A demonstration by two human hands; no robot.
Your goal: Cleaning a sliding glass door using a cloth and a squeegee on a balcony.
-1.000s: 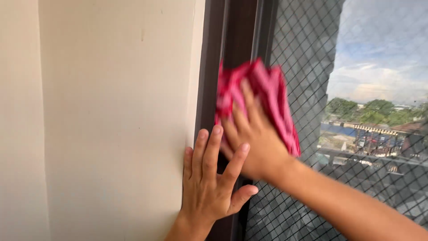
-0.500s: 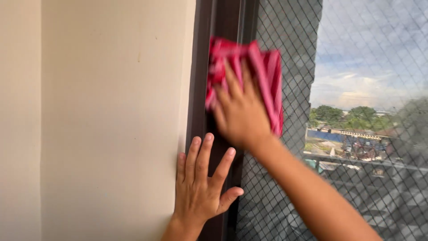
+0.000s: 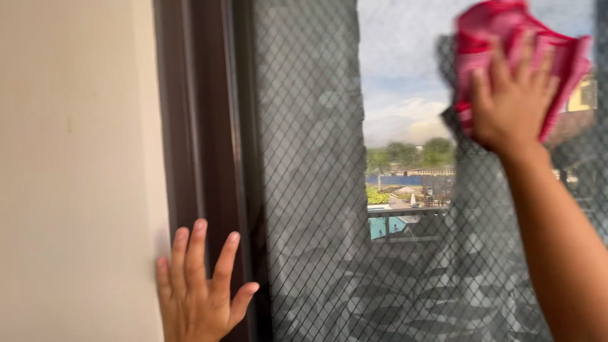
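One wide mesh (image 3: pixel 304 190) fills the frame's middle, and the right hand (image 3: pixel 510 101), fingers spread flat on the red cloth (image 3: pixel 487 31) at upper right, may dent it by overpressing, while the left hand (image 3: pixel 199 288) splays on the frame (image 3: pixel 196 126).

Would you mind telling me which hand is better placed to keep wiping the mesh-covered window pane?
The right hand. It presses the pink cloth flat against the window mesh. The left hand holds nothing and rests open on the dark window frame beside the wall, apart from the cloth.
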